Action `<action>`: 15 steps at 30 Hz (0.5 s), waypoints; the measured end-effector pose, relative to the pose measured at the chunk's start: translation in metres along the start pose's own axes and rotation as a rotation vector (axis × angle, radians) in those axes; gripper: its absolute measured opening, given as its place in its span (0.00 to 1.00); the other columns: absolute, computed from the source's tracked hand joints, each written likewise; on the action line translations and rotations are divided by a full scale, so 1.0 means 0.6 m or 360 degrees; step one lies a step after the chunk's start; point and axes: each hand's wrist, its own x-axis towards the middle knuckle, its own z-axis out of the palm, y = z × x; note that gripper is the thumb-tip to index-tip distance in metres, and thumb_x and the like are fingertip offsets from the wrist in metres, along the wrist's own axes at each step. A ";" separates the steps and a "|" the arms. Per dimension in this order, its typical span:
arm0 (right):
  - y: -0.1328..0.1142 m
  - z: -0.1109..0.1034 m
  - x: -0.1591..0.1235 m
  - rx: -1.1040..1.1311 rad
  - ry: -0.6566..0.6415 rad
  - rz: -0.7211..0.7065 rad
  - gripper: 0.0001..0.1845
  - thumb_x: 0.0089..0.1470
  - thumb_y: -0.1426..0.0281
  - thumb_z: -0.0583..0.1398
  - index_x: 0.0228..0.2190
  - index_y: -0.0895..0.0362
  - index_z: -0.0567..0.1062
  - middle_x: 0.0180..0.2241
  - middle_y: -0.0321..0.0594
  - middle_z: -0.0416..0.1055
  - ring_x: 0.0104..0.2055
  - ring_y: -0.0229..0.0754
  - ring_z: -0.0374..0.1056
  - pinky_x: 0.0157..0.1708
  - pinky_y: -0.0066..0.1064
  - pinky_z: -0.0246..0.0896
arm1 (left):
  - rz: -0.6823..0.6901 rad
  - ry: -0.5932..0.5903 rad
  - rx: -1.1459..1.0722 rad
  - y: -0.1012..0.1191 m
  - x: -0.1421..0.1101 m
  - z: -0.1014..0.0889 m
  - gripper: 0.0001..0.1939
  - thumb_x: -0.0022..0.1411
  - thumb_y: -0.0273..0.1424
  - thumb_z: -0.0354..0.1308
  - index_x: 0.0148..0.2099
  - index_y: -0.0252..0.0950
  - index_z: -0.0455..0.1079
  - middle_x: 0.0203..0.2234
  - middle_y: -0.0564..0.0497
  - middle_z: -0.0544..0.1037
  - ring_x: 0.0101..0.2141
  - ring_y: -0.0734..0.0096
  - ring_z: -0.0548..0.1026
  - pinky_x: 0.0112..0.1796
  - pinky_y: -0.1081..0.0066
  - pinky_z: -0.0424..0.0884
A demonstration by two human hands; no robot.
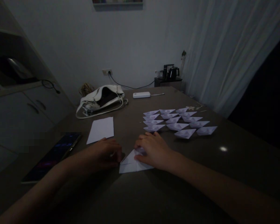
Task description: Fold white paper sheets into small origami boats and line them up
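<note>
A partly folded sheet of white paper (pixel 130 167), roughly triangular with a straight lower edge, lies on the table in front of me. My right hand (pixel 152 149) rests over its right side, thumb on the near face and fingers bent around the upper part, which they partly hide. At the paper's left corner, the curled thumb and forefinger of my left hand (pixel 109 152) close together on its edge. Just beyond my right hand stand several folded paper boats (pixel 177 126) in rough rows.
Left of centre lies a stack of white paper (pixel 101 129). A phone (pixel 52 157) with its screen lit is at the far left. Farther back are a white handbag (pixel 100 98) and a white power bank (pixel 141 95) with a short cable. A kettle (pixel 173 73) stands beyond the table.
</note>
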 end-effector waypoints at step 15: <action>-0.002 -0.010 -0.007 -0.0184 0.0075 0.0353 0.24 0.46 0.51 0.60 0.32 0.60 0.73 0.38 0.48 0.72 0.42 0.51 0.67 0.37 0.39 0.59 | 0.0178 0.0240 0.0285 0.000 0.023 0.053 0.12 0.64 0.32 0.53 0.50 0.40 0.66 0.46 0.49 0.72 0.45 0.62 0.69 0.45 0.62 0.62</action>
